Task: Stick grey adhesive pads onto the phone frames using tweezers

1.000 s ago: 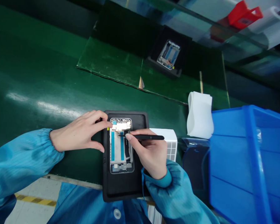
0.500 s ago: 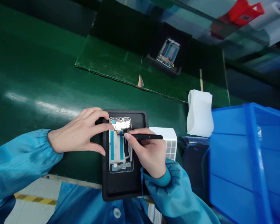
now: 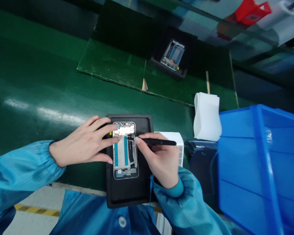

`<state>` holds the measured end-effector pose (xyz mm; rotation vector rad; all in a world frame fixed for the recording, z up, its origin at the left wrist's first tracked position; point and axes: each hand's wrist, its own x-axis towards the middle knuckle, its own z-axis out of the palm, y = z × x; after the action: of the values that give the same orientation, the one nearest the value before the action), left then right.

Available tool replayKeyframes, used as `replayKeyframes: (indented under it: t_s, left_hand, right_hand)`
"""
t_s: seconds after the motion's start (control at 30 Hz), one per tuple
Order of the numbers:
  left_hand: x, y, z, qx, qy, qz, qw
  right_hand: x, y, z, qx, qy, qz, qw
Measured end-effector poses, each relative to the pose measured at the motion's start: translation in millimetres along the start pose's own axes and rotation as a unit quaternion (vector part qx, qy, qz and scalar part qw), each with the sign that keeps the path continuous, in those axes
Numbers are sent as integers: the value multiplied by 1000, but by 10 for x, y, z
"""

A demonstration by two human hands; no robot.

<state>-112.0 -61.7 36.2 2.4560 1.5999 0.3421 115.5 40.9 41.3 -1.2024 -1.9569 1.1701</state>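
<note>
While the left hand (image 3: pixel 82 142) lies spread open, fingertips steadying an open phone frame (image 3: pixel 125 156), the right hand (image 3: pixel 159 160) pinches black tweezers (image 3: pixel 159 142); one slip could scratch the exposed circuit board (image 3: pixel 124 130).

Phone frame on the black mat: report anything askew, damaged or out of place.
Nothing stands out. The phone frame lies straight on the black mat, with no visible damage at this resolution. The left hand has its fingertips at the frame, and the right hand holds tweezers with their tip over it.
</note>
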Motion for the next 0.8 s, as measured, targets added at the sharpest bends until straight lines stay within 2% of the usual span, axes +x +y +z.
replayKeyframes:
  t_s: [0.2,0.37,0.53,0.8]
  left_hand:
    - [54,61,4,-21,-19,-24,999]
    - [61,73,-31,-13,-38,-14,999]
    - [28,103,-33,0,-45,-38,998]
    - [-3,139,-86,33,-63,-48,996]
  right_hand:
    - [-133,-50,-267,-18,43,-5,999]
    - [-319,11,-513,-16,76,19,997]
    - [-531,172,-800,-52,125,54,989]
    - [-802,535,-1174,-35,209,102,972]
